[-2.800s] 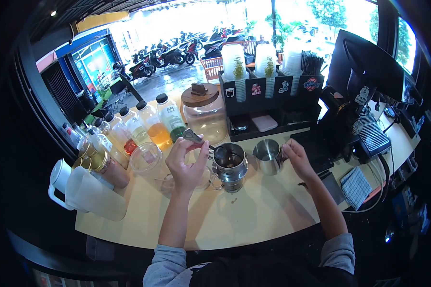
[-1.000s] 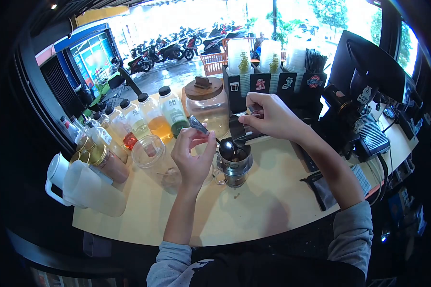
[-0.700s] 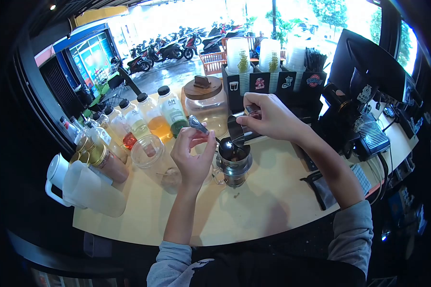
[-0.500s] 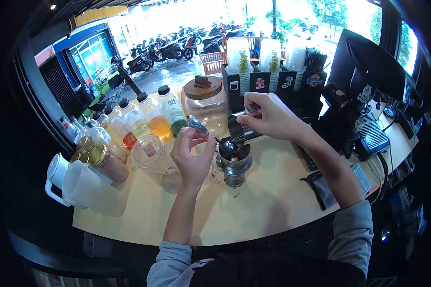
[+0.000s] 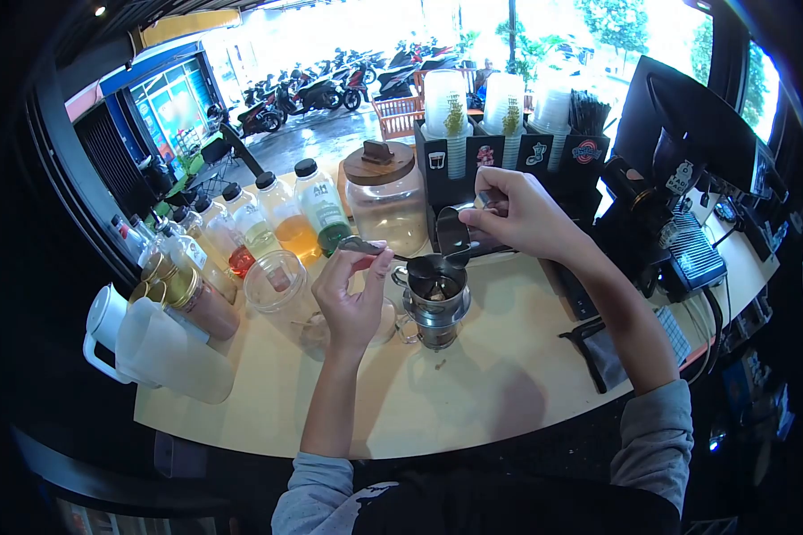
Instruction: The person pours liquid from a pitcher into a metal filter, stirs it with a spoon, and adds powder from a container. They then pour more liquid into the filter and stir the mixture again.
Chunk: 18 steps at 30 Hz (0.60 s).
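My left hand [image 5: 352, 290] pinches the handle of a dark spoon [image 5: 424, 267], whose bowl is over the mouth of a metal drip filter [image 5: 437, 306]. In my right hand [image 5: 531, 209] is a small dark metal cup [image 5: 453, 234], tilted, its lip close to the spoon. The filter stands on a glass cup [image 5: 436, 335] on the table. Dark contents show inside the filter; whether anything is flowing from the small cup I cannot tell.
An open clear plastic container [image 5: 277, 287] and several bottles [image 5: 323, 205] stand to the left, by a white jug [image 5: 107, 332]. Behind is a wooden-lidded jar [image 5: 388, 201]; a cup holder [image 5: 482, 169] stands beyond. A dark pouch [image 5: 595, 357] lies right.
The small metal cup has shifted slightly right and tilts differently. The spoon's handle has dropped flatter, with my left hand a little lower.
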Each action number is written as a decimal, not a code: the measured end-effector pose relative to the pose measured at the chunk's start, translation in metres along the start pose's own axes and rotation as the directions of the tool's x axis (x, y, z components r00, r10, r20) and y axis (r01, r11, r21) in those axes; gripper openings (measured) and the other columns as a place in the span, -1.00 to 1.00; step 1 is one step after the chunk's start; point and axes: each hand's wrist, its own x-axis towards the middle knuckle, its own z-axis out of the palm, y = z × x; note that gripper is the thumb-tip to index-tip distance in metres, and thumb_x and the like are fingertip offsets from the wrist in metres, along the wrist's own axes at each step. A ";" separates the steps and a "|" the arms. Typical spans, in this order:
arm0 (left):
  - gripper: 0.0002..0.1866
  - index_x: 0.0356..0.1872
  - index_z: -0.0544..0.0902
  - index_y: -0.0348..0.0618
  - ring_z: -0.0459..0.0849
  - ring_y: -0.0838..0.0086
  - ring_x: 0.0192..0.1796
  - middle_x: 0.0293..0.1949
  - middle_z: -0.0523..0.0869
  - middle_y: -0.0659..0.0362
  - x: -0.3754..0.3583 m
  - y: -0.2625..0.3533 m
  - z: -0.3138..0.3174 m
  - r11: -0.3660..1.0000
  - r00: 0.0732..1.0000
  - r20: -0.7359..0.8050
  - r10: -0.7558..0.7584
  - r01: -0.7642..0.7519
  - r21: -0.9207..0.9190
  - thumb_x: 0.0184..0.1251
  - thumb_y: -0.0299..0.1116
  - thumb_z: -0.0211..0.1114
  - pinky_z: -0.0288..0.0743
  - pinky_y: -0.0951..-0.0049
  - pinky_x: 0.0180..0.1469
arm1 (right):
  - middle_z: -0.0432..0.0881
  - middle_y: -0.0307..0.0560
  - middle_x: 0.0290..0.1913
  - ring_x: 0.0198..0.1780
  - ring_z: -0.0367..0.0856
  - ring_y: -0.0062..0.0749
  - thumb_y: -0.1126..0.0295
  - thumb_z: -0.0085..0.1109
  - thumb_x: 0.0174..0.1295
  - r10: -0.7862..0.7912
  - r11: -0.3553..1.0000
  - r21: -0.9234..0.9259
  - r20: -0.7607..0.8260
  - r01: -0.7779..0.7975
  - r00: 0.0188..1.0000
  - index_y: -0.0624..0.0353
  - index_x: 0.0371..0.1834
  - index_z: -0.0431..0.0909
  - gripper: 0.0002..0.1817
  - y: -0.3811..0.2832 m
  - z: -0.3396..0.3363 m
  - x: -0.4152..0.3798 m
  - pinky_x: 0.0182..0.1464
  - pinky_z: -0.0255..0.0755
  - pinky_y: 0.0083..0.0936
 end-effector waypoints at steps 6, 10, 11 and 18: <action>-0.91 -0.19 0.63 -0.36 0.66 0.59 -0.34 -0.35 0.65 0.19 -0.005 0.001 0.003 0.952 0.985 0.052 -0.164 0.172 -0.255 0.35 -0.55 0.25 0.53 0.61 -0.24 | 0.28 -0.08 -0.66 -0.57 0.22 -0.40 0.29 0.37 0.11 -0.013 1.000 0.002 -0.017 0.013 1.000 0.35 -0.51 0.34 -0.60 0.003 0.000 -0.002 -0.48 0.20 -0.34; -0.84 -0.05 0.56 -0.35 0.60 0.62 -0.25 -0.31 0.61 0.20 -0.007 -0.001 0.005 0.913 0.976 0.111 -0.186 0.214 -0.347 0.46 -0.50 0.13 0.48 0.61 -0.13 | 0.27 -0.09 -0.65 -0.56 0.20 -0.41 0.30 0.37 0.11 -0.017 0.999 0.049 -0.030 0.018 0.999 0.35 -0.53 0.32 -0.59 0.003 0.001 -0.002 -0.48 0.19 -0.35; -0.84 -0.05 0.56 -0.35 0.60 0.62 -0.25 -0.31 0.61 0.20 -0.008 -0.002 0.006 0.913 0.976 0.112 -0.185 0.213 -0.347 0.46 -0.50 0.13 0.48 0.61 -0.13 | 0.26 -0.09 -0.65 -0.56 0.20 -0.41 0.30 0.37 0.11 -0.015 0.998 0.064 -0.034 0.017 0.999 0.34 -0.53 0.31 -0.58 0.002 0.001 -0.001 -0.49 0.19 -0.36; -0.73 0.09 0.48 -0.30 0.52 0.63 -0.16 -0.19 0.55 0.23 -0.013 -0.009 0.003 0.876 0.956 0.169 -0.240 0.289 -0.386 0.57 -0.36 -0.02 0.44 0.59 -0.02 | 0.11 -0.39 -0.61 -0.51 0.09 -0.76 0.40 0.33 0.20 0.016 0.994 0.111 0.019 -0.018 1.000 0.19 -0.51 0.17 -0.58 -0.003 0.002 -0.001 -0.57 0.10 -0.62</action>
